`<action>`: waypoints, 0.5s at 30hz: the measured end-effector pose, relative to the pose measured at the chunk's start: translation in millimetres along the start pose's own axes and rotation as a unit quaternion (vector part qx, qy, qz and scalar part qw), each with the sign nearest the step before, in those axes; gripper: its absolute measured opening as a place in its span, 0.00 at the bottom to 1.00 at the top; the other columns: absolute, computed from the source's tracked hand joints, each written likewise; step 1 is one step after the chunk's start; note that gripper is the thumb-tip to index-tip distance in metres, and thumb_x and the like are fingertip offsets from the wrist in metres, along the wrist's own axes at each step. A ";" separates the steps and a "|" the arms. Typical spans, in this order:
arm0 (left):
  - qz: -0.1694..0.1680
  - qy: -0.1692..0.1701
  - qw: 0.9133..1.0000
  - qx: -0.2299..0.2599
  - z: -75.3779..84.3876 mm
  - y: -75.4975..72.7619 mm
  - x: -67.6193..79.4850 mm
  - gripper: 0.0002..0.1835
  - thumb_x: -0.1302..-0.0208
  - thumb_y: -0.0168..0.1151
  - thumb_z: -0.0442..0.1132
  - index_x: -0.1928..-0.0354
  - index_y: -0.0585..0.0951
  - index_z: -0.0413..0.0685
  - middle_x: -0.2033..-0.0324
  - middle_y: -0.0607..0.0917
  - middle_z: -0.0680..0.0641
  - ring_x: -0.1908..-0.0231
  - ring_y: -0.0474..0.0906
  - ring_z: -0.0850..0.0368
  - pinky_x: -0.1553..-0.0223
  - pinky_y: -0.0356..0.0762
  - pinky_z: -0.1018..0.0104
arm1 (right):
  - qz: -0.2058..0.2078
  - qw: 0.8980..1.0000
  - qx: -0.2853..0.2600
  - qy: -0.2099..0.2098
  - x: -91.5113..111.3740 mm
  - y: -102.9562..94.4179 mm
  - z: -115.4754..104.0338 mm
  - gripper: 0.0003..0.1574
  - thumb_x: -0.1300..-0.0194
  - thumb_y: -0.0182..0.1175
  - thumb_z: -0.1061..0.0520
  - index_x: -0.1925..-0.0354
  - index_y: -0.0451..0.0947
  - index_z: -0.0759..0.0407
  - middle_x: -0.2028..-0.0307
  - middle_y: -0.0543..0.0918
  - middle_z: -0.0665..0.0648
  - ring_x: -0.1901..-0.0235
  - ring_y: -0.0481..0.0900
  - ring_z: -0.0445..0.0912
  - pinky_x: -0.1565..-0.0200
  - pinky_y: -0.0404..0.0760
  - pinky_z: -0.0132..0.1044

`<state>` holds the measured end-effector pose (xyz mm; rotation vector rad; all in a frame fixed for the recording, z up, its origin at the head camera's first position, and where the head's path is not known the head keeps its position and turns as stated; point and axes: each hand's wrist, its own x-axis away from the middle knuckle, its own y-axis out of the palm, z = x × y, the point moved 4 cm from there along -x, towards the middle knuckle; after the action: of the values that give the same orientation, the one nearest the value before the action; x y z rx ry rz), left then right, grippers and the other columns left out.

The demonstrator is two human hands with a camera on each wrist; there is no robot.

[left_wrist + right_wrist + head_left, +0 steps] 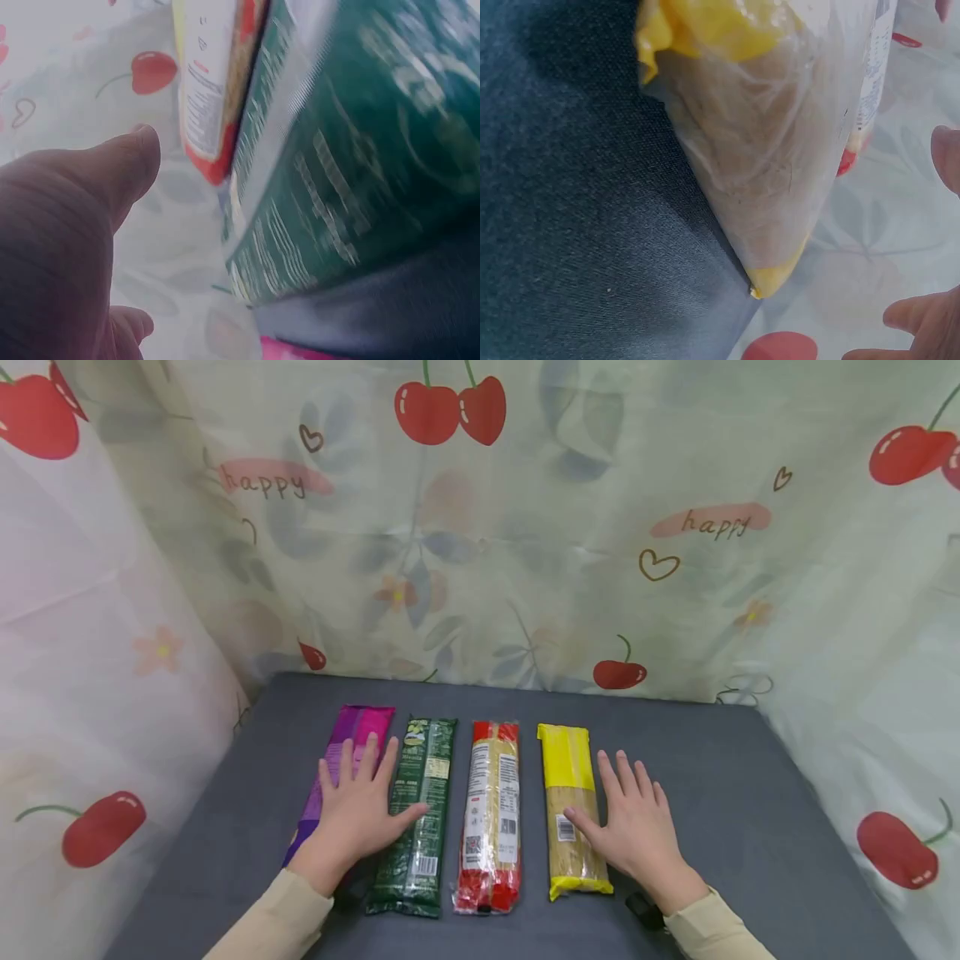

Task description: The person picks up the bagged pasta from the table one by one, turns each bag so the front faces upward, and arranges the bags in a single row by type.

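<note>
Four long packets lie side by side, so several in a row: a purple packet (363,724) at the left, a dark green packet (420,852), a red-ended packet (491,818) of thin pale strands, and a yellow-ended packet (567,760) at the right. My left hand (358,814), fingers spread straight, is over the purple packet, its thumb overlapping the green one. In the left wrist view the green packet (352,150) looms close beside the thumb. My right hand (637,827) has spread fingers just right of the yellow-ended packet, thumb over its edge. Neither hand grips anything.
The packets lie on a dark grey table (750,827). A cherry-patterned curtain (510,585) stands behind it and along both sides. A small black object (645,910) shows beneath the right wrist.
</note>
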<state>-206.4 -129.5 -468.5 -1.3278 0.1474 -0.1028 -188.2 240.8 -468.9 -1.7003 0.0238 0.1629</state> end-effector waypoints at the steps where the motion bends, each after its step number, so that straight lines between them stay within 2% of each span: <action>1: -0.001 0.002 1.000 0.001 2.8 0.3 -0.9 0.59 0.49 0.54 0.77 0.23 0.44 0.56 0.25 0.44 0.39 0.29 0.25 0.34 0.41 0.16 0.31 | 0.000 1.000 -0.001 0.001 0.4 -0.1 0.5 0.68 0.47 0.46 0.15 0.24 0.48 0.54 0.27 0.51 0.68 0.31 0.48 0.67 0.37 0.49 0.67; 9: -0.004 0.026 1.000 0.002 32.1 0.6 -8.2 0.59 0.49 0.52 0.79 0.23 0.46 0.57 0.25 0.44 0.40 0.29 0.29 0.34 0.37 0.28 0.29 | -0.003 1.000 -0.018 0.009 4.8 1.6 4.5 0.67 0.46 0.45 0.15 0.24 0.47 0.55 0.28 0.52 0.68 0.32 0.51 0.68 0.38 0.54 0.68; 12: -0.002 0.043 0.999 0.024 51.5 -2.3 -11.2 0.59 0.50 0.52 0.79 0.23 0.47 0.56 0.25 0.47 0.41 0.28 0.33 0.34 0.36 0.32 0.31 | -0.022 0.998 -0.061 0.020 6.0 3.9 4.9 0.66 0.44 0.47 0.17 0.24 0.46 0.55 0.28 0.54 0.68 0.32 0.53 0.68 0.40 0.57 0.68; 15: 0.000 0.065 0.996 0.065 74.9 -3.6 -14.2 0.58 0.50 0.55 0.78 0.23 0.47 0.57 0.26 0.50 0.43 0.29 0.42 0.34 0.35 0.43 0.34 | -0.050 0.991 -0.116 0.039 7.2 4.4 5.2 0.64 0.42 0.50 0.20 0.23 0.44 0.55 0.28 0.55 0.67 0.33 0.56 0.67 0.42 0.60 0.68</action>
<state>-208.0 -56.3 -446.8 -1.1912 0.2474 -0.1966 -182.0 245.9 -474.7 -1.9360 -0.0225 0.0246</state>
